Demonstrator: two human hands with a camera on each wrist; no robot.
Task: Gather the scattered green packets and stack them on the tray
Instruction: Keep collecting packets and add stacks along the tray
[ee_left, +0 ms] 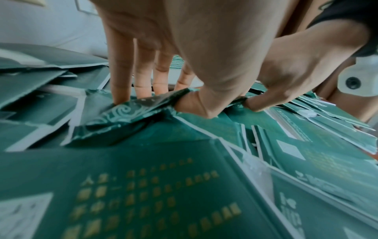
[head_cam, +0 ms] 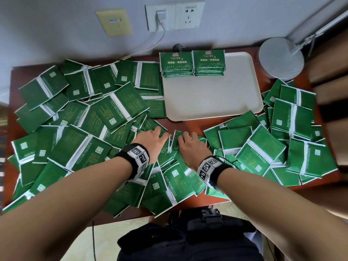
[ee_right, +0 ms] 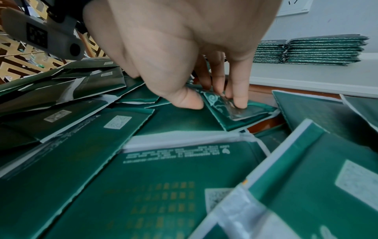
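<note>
Green packets (head_cam: 120,104) lie scattered in heaps over the red-brown table, left and right of a white tray (head_cam: 207,95). Two neat stacks of packets (head_cam: 177,63) (head_cam: 209,61) stand side by side on the tray's far edge, also seen as stacks (ee_right: 319,50) in the right wrist view. My left hand (head_cam: 154,138) pinches a swirl-patterned packet (ee_left: 126,116) between thumb and fingers, just in front of the tray. Close beside it, my right hand (head_cam: 190,144) holds another swirl-patterned packet (ee_right: 231,113), fingers on top and thumb at its near edge.
A round grey lamp base (head_cam: 281,59) stands at the back right beside the tray. Wall sockets with a white plug and cable (head_cam: 162,16) are behind the table. Wooden furniture (head_cam: 331,72) borders the right side. A small bare strip of table (head_cam: 180,125) shows before the tray.
</note>
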